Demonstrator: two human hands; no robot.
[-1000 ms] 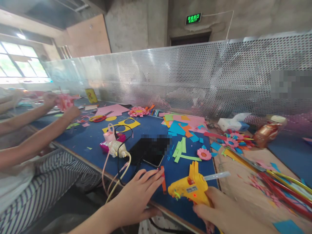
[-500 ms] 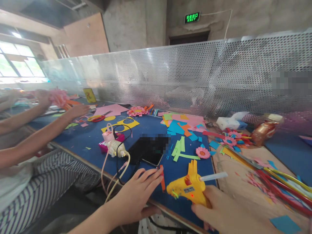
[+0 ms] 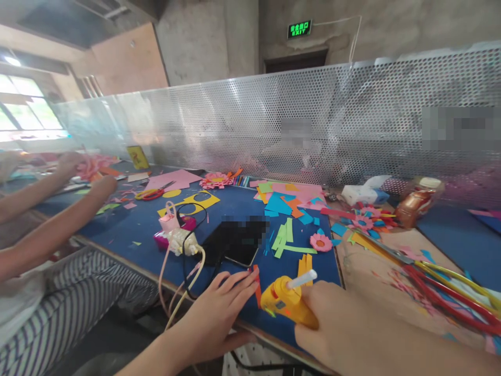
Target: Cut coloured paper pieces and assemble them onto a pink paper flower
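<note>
My right hand (image 3: 332,324) is wrapped round the handle of a yellow glue gun (image 3: 285,303), which has a clear glue stick jutting from its back. The gun's nozzle is close to an orange paper strip (image 3: 257,287) on the blue table (image 3: 133,224). The fingertips of my left hand (image 3: 219,308) touch the upper part of that strip; its fingers are stretched out and lie nearly flat by the table's front edge. Yellow paper strips (image 3: 305,266) lie just behind the gun. Two dark phones (image 3: 238,243) rest behind my left hand.
Green strips (image 3: 282,237), a pink paper flower (image 3: 321,242) and scissors (image 3: 438,282) lie at the right. Power plugs with cables (image 3: 182,240) are left of the phones. A bottle (image 3: 420,201) stands by the perforated screen (image 3: 219,125). At far left another person's arms (image 3: 66,219) reach over the table.
My right hand has turned the glue gun and brought its nozzle left, nearer the orange strip. My left hand stays on the strip. The whole view has shifted slightly.
</note>
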